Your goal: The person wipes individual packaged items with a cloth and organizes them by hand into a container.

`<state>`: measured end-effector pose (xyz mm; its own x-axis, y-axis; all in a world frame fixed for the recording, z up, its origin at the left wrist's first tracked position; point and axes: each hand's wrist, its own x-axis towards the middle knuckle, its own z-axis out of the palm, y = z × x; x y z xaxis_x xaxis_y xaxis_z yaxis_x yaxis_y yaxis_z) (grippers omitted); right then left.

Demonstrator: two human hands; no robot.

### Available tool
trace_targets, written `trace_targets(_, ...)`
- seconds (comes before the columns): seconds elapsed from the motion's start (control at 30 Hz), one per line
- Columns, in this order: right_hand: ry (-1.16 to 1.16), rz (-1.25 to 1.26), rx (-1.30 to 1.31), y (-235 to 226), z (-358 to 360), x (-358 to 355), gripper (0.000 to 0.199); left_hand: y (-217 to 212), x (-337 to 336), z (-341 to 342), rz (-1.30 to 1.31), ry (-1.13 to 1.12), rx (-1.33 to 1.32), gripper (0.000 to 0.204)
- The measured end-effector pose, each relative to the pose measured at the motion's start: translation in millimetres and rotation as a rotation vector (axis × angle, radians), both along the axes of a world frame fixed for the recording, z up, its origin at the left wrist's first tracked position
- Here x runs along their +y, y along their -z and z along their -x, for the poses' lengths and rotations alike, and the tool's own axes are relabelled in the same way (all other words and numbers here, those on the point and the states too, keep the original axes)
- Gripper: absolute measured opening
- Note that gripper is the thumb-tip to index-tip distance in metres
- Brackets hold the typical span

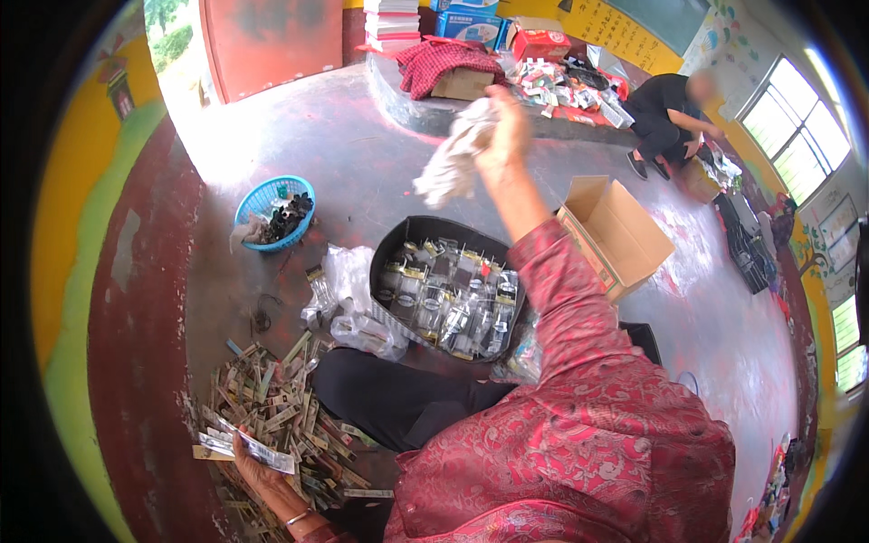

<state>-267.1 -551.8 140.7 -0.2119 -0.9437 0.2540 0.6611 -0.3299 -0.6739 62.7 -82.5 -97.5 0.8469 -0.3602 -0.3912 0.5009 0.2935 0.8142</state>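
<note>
My right hand [507, 136] is raised at arm's length, its fingers closed on a crumpled whitish cloth [453, 158] that hangs to the left. At the lower left my left hand [260, 472] grips several slim clear packets [249, 448] lying flat across the fingers. Under and around that hand spreads a heap of thin printed strips [281, 398] on the floor. In front of my legs stands a black tub [385, 312] holding rows of small clear packages [444, 294]. Bunched clear plastic bags [348, 276] lie against its left side.
A blue basket [243, 213] with dark pieces stands at the far left. Right of the tub is an open cardboard box [625, 226]. Another person [665, 118] crouches at the back right. Boxes and a red checked cloth [444, 65] rest on a raised ledge.
</note>
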Motion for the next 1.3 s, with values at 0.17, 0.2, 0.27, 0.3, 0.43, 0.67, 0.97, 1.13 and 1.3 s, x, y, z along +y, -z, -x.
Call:
trace_targets(0.17, 0.931, 0.191, 0.537, -39.5, 130.1, -26.3, 0.028, -8.3, 7.4, 4.9, 0.012, -0.004, -0.007, 0.036)
trace_targets(0.2, 1.146, 0.222, 0.602, -48.3, 177.1, -47.1, 0.03, -8.2, 6.6, 5.9, -0.006, 0.018, 0.001, 0.036)
trace_targets(0.27, 1.424, -0.031, 0.825, -94.4, 228.8, -25.9, 0.032, -14.0, 0.6, 11.7, -0.032, 0.017, 0.038, 0.038)
trace_targets(0.3, 1.482, -0.088, 0.856, -113.5, 255.6, -16.6, 0.034, -20.3, -3.4, 14.9, -0.047, -0.006, 0.06, 0.04)
trace_targets(0.43, 1.649, -0.127, 0.736, -168.4, 314.9, 20.8, 0.038, -19.4, -15.6, 21.2, -0.1, 0.027, -0.005, 0.045)
trace_targets(0.67, 1.75, -0.292, 0.358, -162.2, 346.7, 24.4, 0.03, -1.3, 0.6, 4.4, -0.119, 0.068, 0.076, 0.042)
trace_targets(0.97, 0.367, -0.335, 0.433, -63.5, 137.2, -94.4, 0.019, -12.1, -0.6, 8.2, 0.195, 0.067, -0.088, 0.047)
trace_targets(1.13, -1.014, -0.173, 0.413, 1.0, -121.9, 28.4, 0.021, -51.9, 33.7, 15.1, 0.346, -0.14, -0.01, 0.032)
trace_targets(1.3, -1.416, -0.221, 0.519, 47.5, -270.0, 247.9, 0.027, -64.2, 63.8, 22.0, 0.227, -0.305, -0.024, 0.025)
